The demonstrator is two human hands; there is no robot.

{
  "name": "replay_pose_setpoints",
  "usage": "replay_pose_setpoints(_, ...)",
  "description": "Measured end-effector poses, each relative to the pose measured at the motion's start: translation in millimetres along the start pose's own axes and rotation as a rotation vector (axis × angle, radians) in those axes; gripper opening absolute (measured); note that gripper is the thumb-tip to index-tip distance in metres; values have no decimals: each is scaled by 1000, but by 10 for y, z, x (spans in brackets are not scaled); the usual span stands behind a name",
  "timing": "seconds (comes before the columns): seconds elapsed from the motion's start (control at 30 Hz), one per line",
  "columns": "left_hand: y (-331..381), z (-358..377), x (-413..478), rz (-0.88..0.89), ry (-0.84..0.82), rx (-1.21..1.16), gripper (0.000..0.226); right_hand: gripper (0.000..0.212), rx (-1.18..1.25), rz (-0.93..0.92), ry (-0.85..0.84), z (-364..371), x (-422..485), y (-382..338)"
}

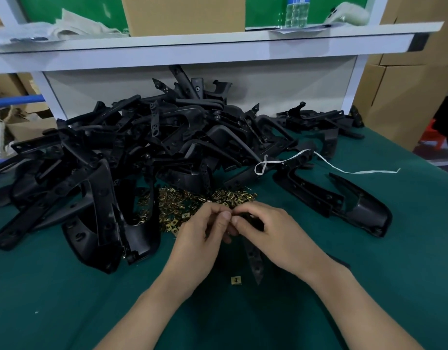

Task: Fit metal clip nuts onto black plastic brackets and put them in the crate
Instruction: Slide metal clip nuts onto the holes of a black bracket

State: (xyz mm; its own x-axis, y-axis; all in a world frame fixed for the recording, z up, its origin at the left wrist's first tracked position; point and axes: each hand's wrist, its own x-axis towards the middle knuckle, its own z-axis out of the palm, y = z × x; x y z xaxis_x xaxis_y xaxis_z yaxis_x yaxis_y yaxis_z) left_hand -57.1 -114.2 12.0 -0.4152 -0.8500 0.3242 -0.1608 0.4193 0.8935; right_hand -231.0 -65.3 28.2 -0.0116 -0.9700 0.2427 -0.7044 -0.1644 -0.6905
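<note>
Both hands meet just in front of the heap of clip nuts (192, 205), which lies brass-coloured on the green desk (66, 299). The right hand (270, 236) has its fingers curled round the upper end of a black plastic bracket (254, 263), whose narrow holed strip runs from under the palm towards the person, away from the heap. The left hand (202, 236) touches the right at the fingertips, with thumb and fingers bent and pinching at that same end of the bracket; whether a nut sits between them cannot be told. A single clip nut (235, 280) lies alone on the near side of the heap, just beside the strip's tip. Behind and to the left of the heap rises a big pile of brackets (142, 147), and a white string (344, 170) trails to its right. Above and beyond the heap a shelf (217, 46) carries a cardboard box (182, 13) and a water bottle (297, 11).
</note>
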Motion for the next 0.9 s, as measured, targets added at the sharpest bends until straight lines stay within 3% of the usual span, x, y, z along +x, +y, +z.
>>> replay_pose_setpoints(0.17,9,-28,29,-47,98,-40,13,18,15,14,-9,13,17,37)
replay_pose_setpoints(0.3,37,-114,80,-88,202,-172,16,27,41,59,-11,3,30,80)
replay_pose_setpoints(0.4,75,-101,66,-147,120,-270,13,38,126,109,43,-18,30,99)
replay_pose_setpoints(0.6,149,-27,13,-123,-89,-313,19,40,171,106,208,-41,34,119)
replay_pose_setpoints(0.9,228,-18,-13,-88,-87,-336,29,47,193,63,295,-44,29,106)
